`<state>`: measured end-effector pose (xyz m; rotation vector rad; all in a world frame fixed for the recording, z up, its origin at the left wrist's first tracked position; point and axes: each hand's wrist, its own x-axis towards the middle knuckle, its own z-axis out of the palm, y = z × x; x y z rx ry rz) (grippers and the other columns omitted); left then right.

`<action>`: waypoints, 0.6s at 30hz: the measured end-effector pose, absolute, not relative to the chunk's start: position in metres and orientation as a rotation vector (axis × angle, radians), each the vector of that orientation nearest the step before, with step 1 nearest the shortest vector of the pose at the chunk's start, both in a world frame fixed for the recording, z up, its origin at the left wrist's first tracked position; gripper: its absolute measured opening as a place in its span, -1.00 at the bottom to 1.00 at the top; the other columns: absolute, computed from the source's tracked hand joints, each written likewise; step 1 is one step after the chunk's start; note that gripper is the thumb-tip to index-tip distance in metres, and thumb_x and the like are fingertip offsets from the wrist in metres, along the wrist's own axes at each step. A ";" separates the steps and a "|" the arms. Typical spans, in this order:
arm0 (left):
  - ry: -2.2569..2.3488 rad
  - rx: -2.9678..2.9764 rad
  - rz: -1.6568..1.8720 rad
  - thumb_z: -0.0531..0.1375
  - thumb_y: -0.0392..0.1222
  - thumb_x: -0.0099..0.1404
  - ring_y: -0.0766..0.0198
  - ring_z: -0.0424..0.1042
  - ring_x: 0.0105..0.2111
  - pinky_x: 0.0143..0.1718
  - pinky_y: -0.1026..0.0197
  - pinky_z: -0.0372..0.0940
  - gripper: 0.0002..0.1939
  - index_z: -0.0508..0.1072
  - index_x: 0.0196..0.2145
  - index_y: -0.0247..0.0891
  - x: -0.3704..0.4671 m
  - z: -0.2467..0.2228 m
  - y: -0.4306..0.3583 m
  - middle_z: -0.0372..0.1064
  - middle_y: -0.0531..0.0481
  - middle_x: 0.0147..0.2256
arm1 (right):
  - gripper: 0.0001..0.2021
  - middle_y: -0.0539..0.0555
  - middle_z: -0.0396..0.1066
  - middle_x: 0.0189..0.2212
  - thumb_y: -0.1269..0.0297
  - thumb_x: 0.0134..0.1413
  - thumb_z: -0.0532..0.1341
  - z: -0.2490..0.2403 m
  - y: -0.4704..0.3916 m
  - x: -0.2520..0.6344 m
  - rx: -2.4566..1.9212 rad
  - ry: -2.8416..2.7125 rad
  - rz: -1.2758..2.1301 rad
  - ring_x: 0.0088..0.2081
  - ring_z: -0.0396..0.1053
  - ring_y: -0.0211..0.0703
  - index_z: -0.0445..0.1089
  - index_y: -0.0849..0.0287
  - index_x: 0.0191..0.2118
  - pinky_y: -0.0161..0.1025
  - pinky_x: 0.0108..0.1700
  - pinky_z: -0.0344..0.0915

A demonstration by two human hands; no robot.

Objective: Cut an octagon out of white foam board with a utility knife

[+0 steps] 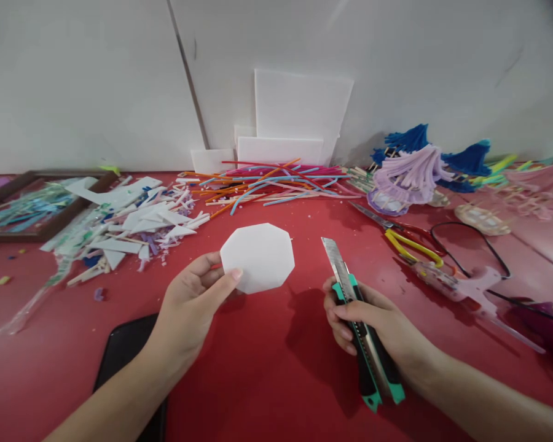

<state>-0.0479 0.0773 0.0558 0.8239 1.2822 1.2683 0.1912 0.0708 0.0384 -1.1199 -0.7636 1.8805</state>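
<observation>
Between its thumb and fingers, my left hand pinches the left edge of a white octagonal piece, raised over the red table. My right hand is wrapped round a green and black utility knife. The knife's metal blade is out and points up and away, to the right of the octagon and apart from it. Both hands are above the table.
White scraps lie at left beside a brown tray. Coloured sticks and white boards stand behind. At right are scissors, yellow-handled pliers, a glue gun and pipe-cleaner models. A black phone-like object lies under my left forearm.
</observation>
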 end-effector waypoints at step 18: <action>1.238 0.807 1.310 0.42 -0.14 0.04 0.35 0.49 -0.40 -0.43 0.39 0.41 -0.70 0.47 -0.27 -0.18 -0.045 0.058 0.081 0.53 0.07 -0.26 | -0.77 -0.07 0.29 -0.54 0.38 -0.16 0.29 0.040 0.071 0.193 -1.111 -0.754 1.878 -0.62 0.20 -0.33 0.33 0.15 -0.28 -0.34 -0.63 0.16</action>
